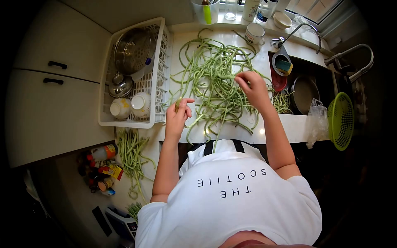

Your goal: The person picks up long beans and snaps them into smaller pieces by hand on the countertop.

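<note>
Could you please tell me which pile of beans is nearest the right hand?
The big tangle mid-counter, below the right hand; smaller bunches lie by the bottles, the sink and the dark appliance.

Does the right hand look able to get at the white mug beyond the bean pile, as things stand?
Probably yes: from the right hand to the white mug, only low-lying green beans seem to intervene; the thin tap stands off to one side.
</note>
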The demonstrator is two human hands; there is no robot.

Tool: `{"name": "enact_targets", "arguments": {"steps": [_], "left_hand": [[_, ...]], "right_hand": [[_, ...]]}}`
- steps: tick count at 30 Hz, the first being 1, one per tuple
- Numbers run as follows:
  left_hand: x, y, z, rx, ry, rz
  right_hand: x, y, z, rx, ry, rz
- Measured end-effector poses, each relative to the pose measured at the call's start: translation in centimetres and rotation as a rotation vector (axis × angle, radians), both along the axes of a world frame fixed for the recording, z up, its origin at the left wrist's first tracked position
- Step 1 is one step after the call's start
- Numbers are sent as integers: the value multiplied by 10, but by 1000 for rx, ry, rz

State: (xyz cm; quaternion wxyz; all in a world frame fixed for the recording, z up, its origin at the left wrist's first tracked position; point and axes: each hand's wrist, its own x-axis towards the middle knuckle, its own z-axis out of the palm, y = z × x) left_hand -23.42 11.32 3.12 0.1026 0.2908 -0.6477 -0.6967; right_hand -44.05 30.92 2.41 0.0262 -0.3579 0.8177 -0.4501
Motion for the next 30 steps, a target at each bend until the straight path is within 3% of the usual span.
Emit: {"name": "enact_targets", "arguments": {"steps": [2,6,9,11,15,22,24,25,27,30], "left_hand": [[-7,4,-2,13,17,-15],[-29,21,10,14,116,-103],[-40,30,37,145,175,-101],[-42,26,40,313,361,-12],[-41,20,47,293,436,50],[-31,16,44,347,465,83],[-26,10,48,362,522,96],[-24,8,55,345,543,124],[-18,-1,61,271,575,172],[-8,-15,83,139,608,312]], "right_hand": [[7,5,22,-214,-418,-76],[39,14,46,-273,-395,131],[67,12,43,-227,-193,262],[79,13,39,-191,-213,239],[91,18,28,-100,-281,209],[95,25,19,-230,-412,244],[87,27,25,1,-180,370],[82,26,16,5,-183,363],[71,24,-23,6,82,378],[56,31,-59,71,101,290]]}}
